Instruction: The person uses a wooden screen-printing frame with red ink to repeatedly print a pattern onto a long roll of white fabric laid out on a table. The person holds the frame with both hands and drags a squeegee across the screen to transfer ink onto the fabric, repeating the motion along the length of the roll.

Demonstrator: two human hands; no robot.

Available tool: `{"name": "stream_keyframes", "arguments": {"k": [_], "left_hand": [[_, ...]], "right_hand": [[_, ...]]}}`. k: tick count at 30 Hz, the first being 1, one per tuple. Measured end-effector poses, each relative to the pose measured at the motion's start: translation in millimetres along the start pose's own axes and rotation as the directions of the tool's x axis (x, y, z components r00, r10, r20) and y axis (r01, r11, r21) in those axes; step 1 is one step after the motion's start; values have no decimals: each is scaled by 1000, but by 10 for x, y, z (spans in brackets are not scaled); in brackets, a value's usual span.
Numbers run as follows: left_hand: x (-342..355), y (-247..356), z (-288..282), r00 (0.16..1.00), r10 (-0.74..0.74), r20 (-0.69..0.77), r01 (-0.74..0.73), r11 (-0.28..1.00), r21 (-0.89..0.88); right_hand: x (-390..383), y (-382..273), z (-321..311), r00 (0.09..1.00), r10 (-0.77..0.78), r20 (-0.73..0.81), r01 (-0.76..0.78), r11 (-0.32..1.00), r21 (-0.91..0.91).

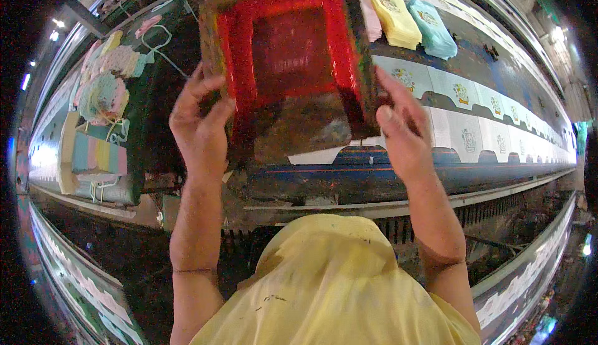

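Note:
Both my hands grip a worn rectangular screen frame (243,43) with a glossy red border, a darker middle and a stained brown lower band. My left hand (200,114) is closed round its left side and my right hand (403,124) round its right side. The frame is lifted over a long dark printing table (324,186) that carries rows of white fabric pieces (464,134) with small printed designs; the frame hides part of the table beneath it.
Stacks of pink, yellow (392,18) and light blue (430,30) fabric lie behind the rows. At the left sit pastel fabric items (103,96) with cords and a striped pastel stack (99,153). More long tables (520,261) with white pieces run along both lower sides.

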State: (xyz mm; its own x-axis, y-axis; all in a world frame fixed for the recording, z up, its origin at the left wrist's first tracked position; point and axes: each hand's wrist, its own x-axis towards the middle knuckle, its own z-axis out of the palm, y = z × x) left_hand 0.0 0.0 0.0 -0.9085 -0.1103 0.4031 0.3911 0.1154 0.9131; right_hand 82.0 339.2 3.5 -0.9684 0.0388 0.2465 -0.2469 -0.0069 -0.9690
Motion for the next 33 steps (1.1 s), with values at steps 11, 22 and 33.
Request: {"name": "stream_keyframes", "arguments": {"k": [11, 22, 33], "left_hand": [[-772, -556, 9, 978, -161, 133, 149, 984, 95], [-1175, -1034, -111, 943, -232, 239, 200, 968, 151], [-1199, -1239, -27, 896, -356, 266, 349, 934, 75]], "right_hand": [[-858, 538, 177, 949, 293, -112, -308, 940, -146], [-1268, 816, 229, 910, 388, -149, -413, 886, -213], [-1393, 880, 144, 930, 316, -187, -364, 857, -364]]}}
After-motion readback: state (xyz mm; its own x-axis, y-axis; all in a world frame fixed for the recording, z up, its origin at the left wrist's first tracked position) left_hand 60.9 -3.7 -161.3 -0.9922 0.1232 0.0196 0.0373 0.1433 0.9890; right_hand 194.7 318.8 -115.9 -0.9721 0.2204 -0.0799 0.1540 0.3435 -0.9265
